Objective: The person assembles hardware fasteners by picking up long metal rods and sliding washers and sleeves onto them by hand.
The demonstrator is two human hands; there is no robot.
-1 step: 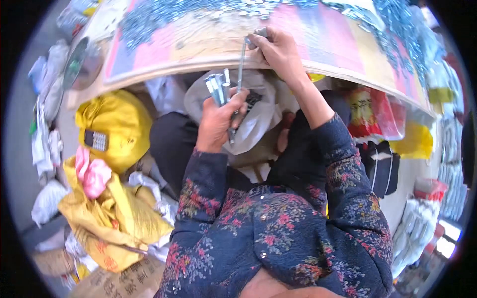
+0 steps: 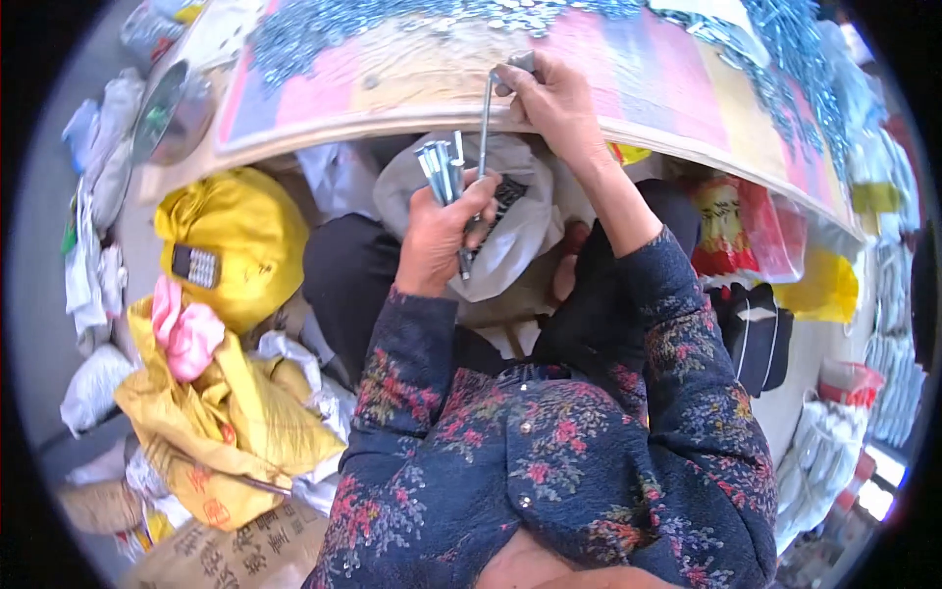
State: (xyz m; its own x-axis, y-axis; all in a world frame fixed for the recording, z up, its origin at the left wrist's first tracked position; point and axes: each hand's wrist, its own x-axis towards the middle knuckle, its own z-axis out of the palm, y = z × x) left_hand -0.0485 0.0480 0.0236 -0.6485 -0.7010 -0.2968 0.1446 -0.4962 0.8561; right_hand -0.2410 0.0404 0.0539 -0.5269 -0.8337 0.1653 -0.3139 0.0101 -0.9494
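Observation:
My left hand [image 2: 442,231] is closed round a bunch of slim silvery metal rods [image 2: 440,169], their ends standing up above my thumb and one end poking out below. A longer thin metal rod [image 2: 484,123] rises from that hand to the fingers of my right hand [image 2: 559,103]. My right hand, at the table's near edge, pinches a small grey metal piece [image 2: 518,65] at the rod's top. Whether the rod is fixed in this piece is hidden by my fingers. Below my left hand, a white sack [image 2: 407,182] gapes between my knees with dark metal pieces [image 2: 510,193] inside.
The table [image 2: 412,64] has a striped cover and a heap of shiny bluish metal pieces [image 2: 324,34] along its far side. Yellow bags [image 2: 255,226] lie at my left, one bearing a dark phone [image 2: 194,265]. A red packet [image 2: 721,226] and clear bags are under the table's right side.
The view has shifted slightly. Both hands keep their grips, and the long rod stands a little more upright with less blur.

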